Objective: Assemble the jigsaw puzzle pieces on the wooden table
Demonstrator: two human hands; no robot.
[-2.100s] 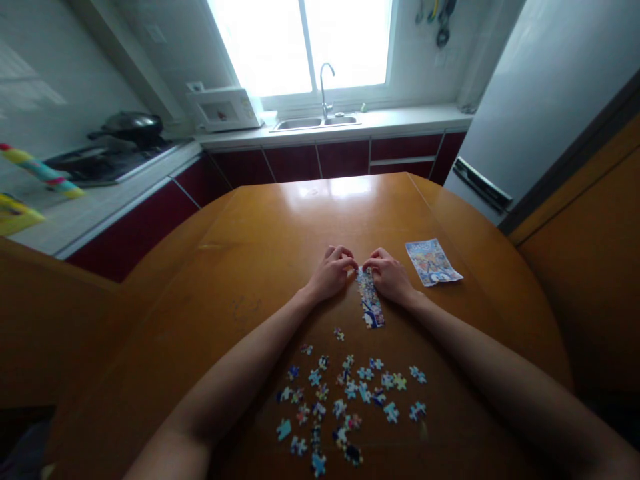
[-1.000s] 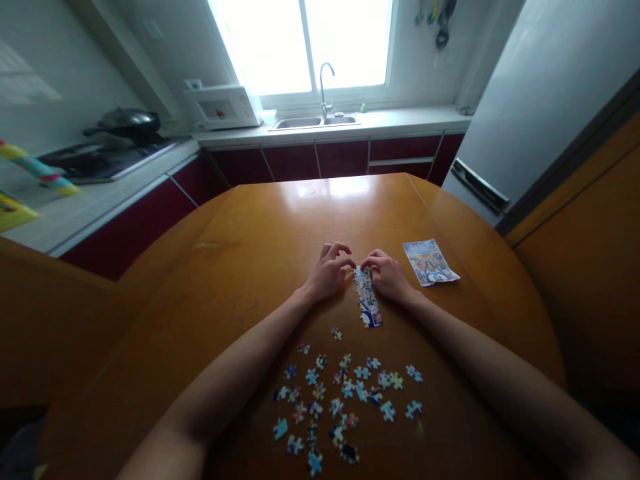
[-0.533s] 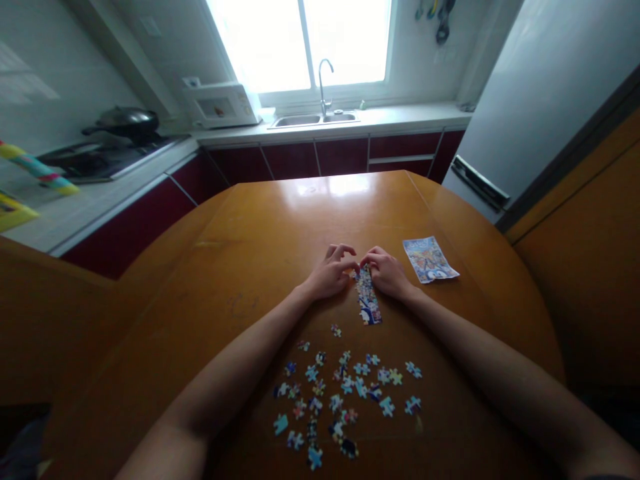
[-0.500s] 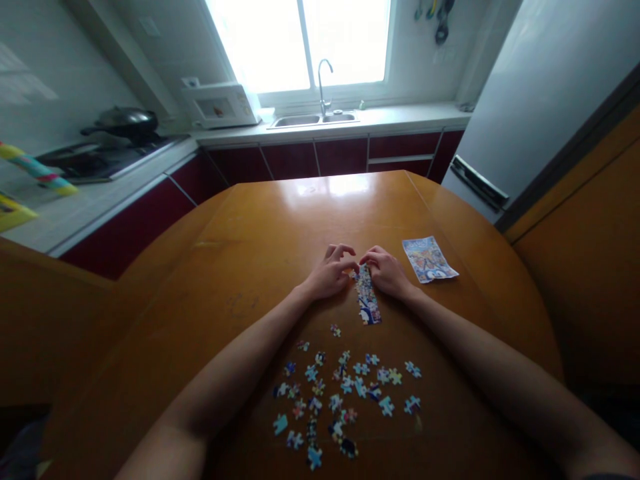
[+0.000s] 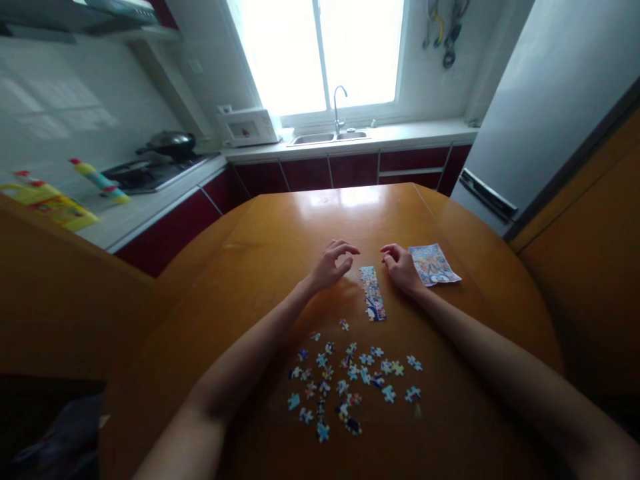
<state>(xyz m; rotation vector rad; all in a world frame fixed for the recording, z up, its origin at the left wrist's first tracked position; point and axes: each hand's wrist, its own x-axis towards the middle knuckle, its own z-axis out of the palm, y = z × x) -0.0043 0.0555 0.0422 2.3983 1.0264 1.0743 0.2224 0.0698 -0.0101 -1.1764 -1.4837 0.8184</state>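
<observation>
A narrow strip of joined jigsaw pieces (image 5: 373,295) lies on the table between my two hands, its patterned side up. My left hand (image 5: 334,263) hovers just left of the strip's far end, thumb and fingers apart, holding nothing. On the strip's other side, my right hand (image 5: 400,267) has its fingers curled in towards the thumb, and no piece shows in it. Its wrist is close to the printed picture sheet (image 5: 434,264), a creased paper. Nearer to me, many loose jigsaw pieces (image 5: 365,375) are scattered over the table; one lone piece (image 5: 344,325) lies nearest the strip.
The wooden table (image 5: 280,230) has rounded sides. Beyond it run a counter with a sink (image 5: 315,139), a microwave (image 5: 249,127) and a pan (image 5: 173,143) on the stove. Yellow bottles (image 5: 55,205) stand at the left, a fridge (image 5: 545,107) at the right.
Both hands have come off the far end of the jigsaw strip and moved apart, the right one towards the picture sheet. The strip now shows whole. The camera view has shifted.
</observation>
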